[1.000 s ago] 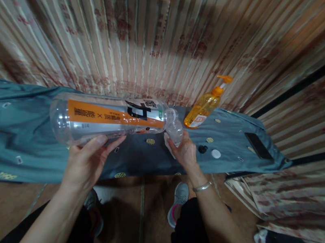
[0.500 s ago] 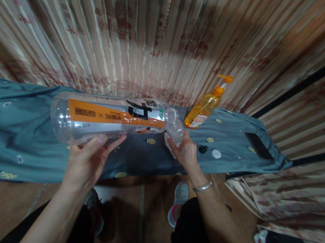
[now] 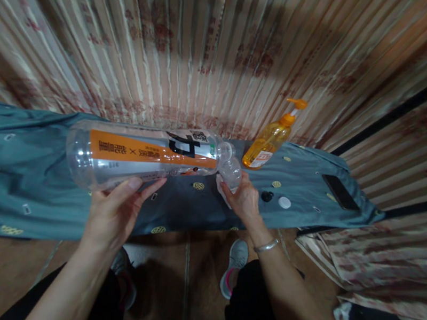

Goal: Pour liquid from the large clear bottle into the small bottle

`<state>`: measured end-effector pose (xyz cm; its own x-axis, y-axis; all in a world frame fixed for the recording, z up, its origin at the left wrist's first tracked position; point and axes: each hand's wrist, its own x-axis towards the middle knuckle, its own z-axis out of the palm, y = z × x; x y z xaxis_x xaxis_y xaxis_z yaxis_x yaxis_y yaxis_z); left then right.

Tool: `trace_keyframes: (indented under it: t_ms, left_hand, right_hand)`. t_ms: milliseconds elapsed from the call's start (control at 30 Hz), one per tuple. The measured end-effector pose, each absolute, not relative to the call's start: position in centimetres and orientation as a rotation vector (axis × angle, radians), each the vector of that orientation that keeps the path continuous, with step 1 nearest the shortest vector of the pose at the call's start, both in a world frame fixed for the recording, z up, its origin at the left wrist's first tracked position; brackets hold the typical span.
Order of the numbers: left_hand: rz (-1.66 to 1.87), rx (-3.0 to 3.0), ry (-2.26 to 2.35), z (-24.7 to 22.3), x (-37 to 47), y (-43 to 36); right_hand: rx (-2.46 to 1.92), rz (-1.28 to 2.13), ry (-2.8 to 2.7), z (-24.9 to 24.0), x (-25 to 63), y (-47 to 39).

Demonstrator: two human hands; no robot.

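Note:
My left hand (image 3: pixel 116 209) is closed around the underside of a large clear plastic bottle (image 3: pixel 145 152) with an orange and silver label. The bottle lies tilted almost level, its neck pointing right. At its mouth is a small clear plastic bottle (image 3: pixel 231 172), which my right hand (image 3: pixel 245 197) grips. The two mouths meet or nearly meet; I cannot tell whether they touch. Part of the small bottle is hidden by my fingers. Just right of my right hand, a black cap (image 3: pixel 266 196) and a white round cap (image 3: pixel 284 202) lie on the cloth.
An orange pump bottle (image 3: pixel 268 141) stands behind my right hand. A dark phone (image 3: pixel 340 192) lies at the right on the blue-green cloth (image 3: pixel 30 190) covering the bench. Pleated curtains (image 3: pixel 175 40) hang behind and at the right. Tiled floor lies below the front edge.

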<state>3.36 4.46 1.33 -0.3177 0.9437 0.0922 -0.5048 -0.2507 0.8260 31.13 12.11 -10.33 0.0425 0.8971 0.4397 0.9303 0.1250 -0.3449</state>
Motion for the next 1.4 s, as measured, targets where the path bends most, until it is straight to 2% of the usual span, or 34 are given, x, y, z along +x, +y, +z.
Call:
trace_keyframes:
  t_ms: [1400]
  left_hand:
    - [1.762,0.747,0.863,1.23,3.17,4.35]
  right_hand:
    - [-1.782,-0.054,-1.825,-10.11,30.97,12.04]
